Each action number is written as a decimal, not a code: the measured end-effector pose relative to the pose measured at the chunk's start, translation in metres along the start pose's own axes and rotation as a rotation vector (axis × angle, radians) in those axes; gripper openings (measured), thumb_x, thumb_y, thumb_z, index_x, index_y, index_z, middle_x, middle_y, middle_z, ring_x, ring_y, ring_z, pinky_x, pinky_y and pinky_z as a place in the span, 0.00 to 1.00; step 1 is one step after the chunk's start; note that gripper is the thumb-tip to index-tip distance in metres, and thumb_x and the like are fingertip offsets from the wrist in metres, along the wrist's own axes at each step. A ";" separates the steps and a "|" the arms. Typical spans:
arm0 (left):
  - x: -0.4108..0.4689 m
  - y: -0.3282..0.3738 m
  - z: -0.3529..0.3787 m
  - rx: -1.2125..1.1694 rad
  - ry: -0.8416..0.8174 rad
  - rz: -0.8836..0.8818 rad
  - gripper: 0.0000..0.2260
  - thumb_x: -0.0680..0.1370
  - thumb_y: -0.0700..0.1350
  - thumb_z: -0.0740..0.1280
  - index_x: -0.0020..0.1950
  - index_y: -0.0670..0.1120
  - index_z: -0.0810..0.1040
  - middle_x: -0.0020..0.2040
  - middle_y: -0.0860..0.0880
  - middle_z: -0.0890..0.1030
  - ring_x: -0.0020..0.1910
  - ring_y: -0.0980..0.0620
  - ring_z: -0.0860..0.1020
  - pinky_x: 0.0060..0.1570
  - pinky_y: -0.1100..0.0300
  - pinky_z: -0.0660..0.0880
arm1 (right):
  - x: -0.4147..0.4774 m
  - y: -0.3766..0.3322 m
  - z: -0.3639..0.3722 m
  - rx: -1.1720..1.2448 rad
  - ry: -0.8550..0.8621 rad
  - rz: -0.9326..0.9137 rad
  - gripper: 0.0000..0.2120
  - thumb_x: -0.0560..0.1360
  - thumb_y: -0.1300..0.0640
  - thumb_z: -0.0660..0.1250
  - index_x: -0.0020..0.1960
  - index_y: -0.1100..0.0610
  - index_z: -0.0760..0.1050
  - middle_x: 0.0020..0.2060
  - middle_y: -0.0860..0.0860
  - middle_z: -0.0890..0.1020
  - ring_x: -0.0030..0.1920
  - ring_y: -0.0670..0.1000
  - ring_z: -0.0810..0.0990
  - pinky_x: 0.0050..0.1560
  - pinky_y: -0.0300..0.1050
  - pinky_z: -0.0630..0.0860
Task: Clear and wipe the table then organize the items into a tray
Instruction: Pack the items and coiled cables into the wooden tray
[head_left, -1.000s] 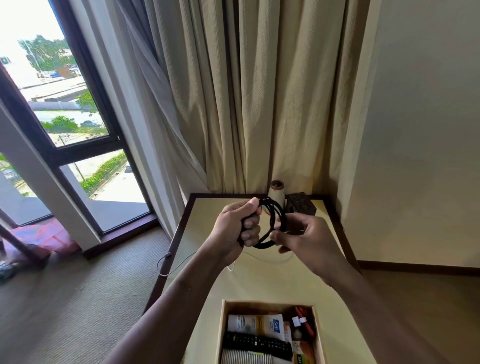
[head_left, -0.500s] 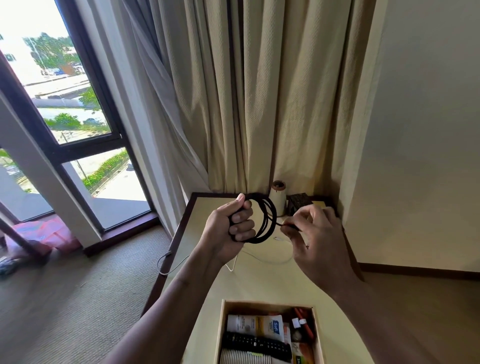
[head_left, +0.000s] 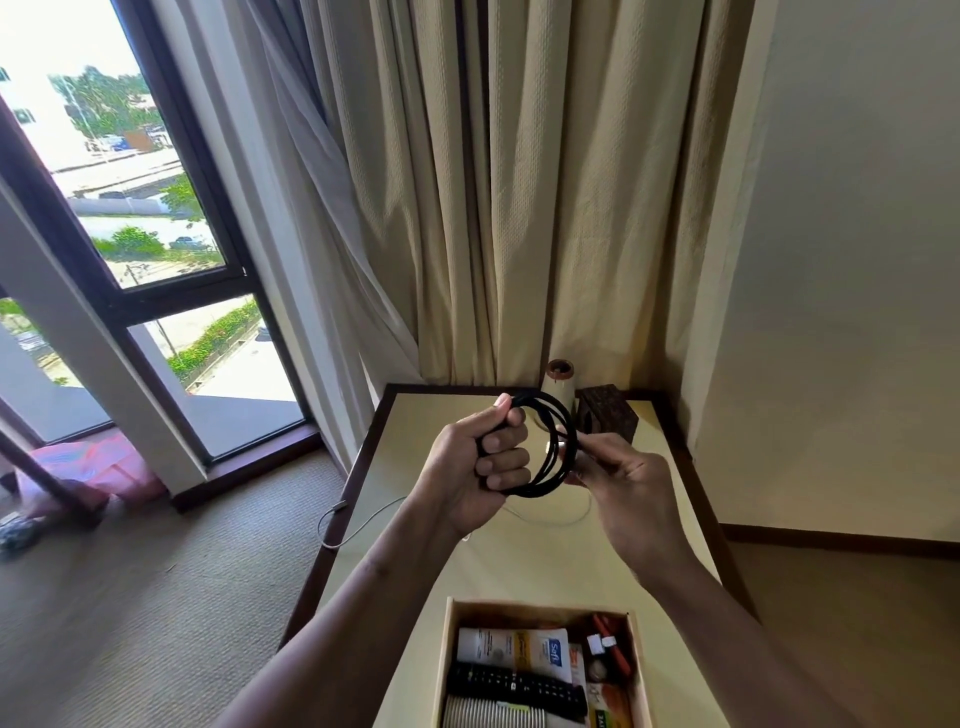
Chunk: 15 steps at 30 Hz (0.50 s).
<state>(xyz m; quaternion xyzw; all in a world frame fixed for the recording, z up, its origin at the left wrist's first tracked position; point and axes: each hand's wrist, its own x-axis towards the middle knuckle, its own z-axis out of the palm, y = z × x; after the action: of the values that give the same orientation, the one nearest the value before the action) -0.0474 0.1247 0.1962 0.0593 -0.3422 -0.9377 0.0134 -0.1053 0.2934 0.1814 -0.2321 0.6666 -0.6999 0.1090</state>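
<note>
A coiled black cable is held up above the cream table. My left hand grips the coil's left side with the fingers curled through the loops. My right hand pinches the coil's right side between thumb and fingers. Near the table's front edge stands a wooden tray holding a black remote, a white tube, red-handled items and other small things.
A thin white cable lies across the table and hangs off its left edge. A cream cone-shaped object and a dark wooden box stand at the back by the curtain. Window at left, wall at right.
My right hand has come back against the coil's right side after pulling a strand away from it. The coil now hangs slightly lower in my left hand.
</note>
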 end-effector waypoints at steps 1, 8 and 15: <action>0.001 -0.001 0.000 -0.003 0.001 -0.003 0.10 0.84 0.46 0.62 0.44 0.43 0.75 0.27 0.54 0.64 0.20 0.60 0.61 0.19 0.66 0.61 | 0.000 -0.001 0.001 0.040 0.011 0.016 0.12 0.78 0.67 0.69 0.54 0.53 0.85 0.50 0.50 0.87 0.52 0.50 0.86 0.51 0.43 0.83; 0.003 -0.004 0.004 0.048 -0.005 -0.002 0.11 0.84 0.47 0.62 0.44 0.43 0.75 0.27 0.54 0.65 0.20 0.60 0.61 0.19 0.66 0.60 | 0.000 -0.010 -0.002 0.395 0.072 0.261 0.13 0.77 0.73 0.65 0.49 0.60 0.84 0.46 0.56 0.88 0.48 0.54 0.87 0.43 0.40 0.83; 0.004 -0.009 0.007 0.229 0.077 0.055 0.13 0.86 0.47 0.61 0.43 0.43 0.75 0.28 0.52 0.64 0.20 0.59 0.61 0.20 0.65 0.60 | -0.005 -0.016 -0.006 0.442 0.009 0.288 0.11 0.81 0.62 0.64 0.56 0.64 0.83 0.51 0.61 0.86 0.56 0.58 0.85 0.54 0.50 0.80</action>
<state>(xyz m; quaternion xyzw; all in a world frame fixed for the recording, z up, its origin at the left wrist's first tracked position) -0.0523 0.1359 0.1958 0.0872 -0.4477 -0.8888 0.0456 -0.1016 0.3021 0.1962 -0.1022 0.5240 -0.8069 0.2527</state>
